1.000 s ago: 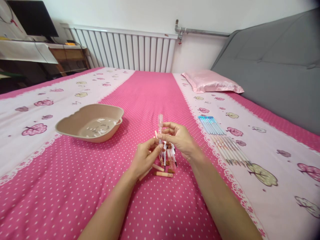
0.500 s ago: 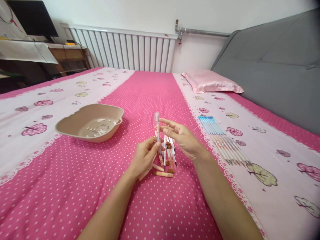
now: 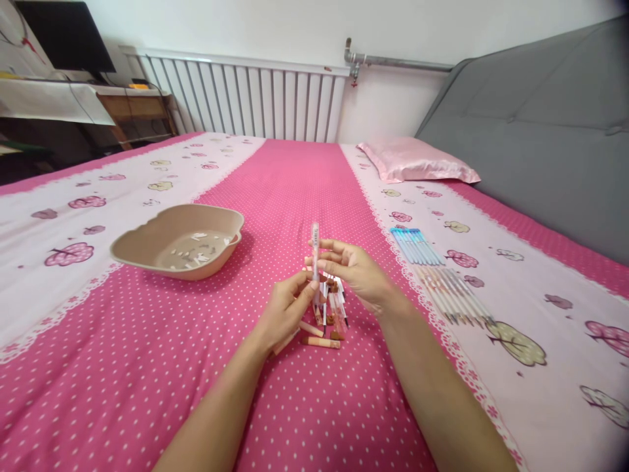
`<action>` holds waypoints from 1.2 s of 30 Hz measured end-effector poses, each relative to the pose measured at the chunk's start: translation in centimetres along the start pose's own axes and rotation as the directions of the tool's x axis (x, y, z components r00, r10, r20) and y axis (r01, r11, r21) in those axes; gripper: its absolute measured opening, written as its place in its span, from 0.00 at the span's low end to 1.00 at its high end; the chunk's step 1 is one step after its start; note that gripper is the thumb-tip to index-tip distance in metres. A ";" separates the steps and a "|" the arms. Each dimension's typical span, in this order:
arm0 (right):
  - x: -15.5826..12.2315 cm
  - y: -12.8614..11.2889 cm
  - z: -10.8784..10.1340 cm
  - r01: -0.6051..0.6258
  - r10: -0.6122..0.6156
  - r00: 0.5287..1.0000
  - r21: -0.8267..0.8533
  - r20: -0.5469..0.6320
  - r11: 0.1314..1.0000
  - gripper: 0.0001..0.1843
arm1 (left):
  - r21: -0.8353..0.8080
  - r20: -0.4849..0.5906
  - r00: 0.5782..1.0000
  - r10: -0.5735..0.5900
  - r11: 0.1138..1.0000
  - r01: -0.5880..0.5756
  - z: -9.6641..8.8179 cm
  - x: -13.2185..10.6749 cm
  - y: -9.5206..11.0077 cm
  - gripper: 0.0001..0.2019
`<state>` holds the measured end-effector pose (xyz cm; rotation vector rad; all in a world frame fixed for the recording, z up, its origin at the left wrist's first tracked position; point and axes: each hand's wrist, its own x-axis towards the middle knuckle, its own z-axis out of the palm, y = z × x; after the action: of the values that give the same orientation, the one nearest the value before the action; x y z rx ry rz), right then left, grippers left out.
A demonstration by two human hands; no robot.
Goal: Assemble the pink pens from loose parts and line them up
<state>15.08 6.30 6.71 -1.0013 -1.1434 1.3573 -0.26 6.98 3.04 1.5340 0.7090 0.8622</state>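
Head view: a slim pen [image 3: 315,244] with a clear plastic barrel is held upright above the middle of the bed, directly over a small heap of pen parts [image 3: 330,319]. Its lower end is pinched between the thumb and forefinger of the left hand [image 3: 286,311], with the other fingers curled in. Its middle is gripped by the bent fingertips of the right hand [image 3: 358,274], so both hands are closed on the one barrel.

The heap is made up of short peach-coloured cylinders and thin white and dark rods, lying loosely crossed on the bedsheet [image 3: 295,406], a pink cloth sprinkled with small white dots. To the left, well apart from the hands, a shallow beige tray [image 3: 164,269] with a matte surface and a scalloped rim is set on the sheet; small white bits are scattered in it. To the right, on a pale panel printed with trees and edged in lace pattern, a row of pens [image 3: 445,285] is laid side by side, blue-ended at the far end.

Farther back, a glossy pink satin pillow [image 3: 417,162] is seen beside a grey padded headboard [image 3: 540,118], and a white ribbed radiator [image 3: 246,98] runs along the wall.
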 end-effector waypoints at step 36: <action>0.0 0.0 -0.1 0.004 -0.004 1.000 0.010 0.022 1.000 0.21 | -0.097 0.019 0.995 -0.099 0.990 0.100 0.1 -0.3 0.2 0.16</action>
<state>15.13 6.34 6.70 -0.9784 -1.1540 1.3724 -0.33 6.68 3.20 1.4046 0.7165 0.7991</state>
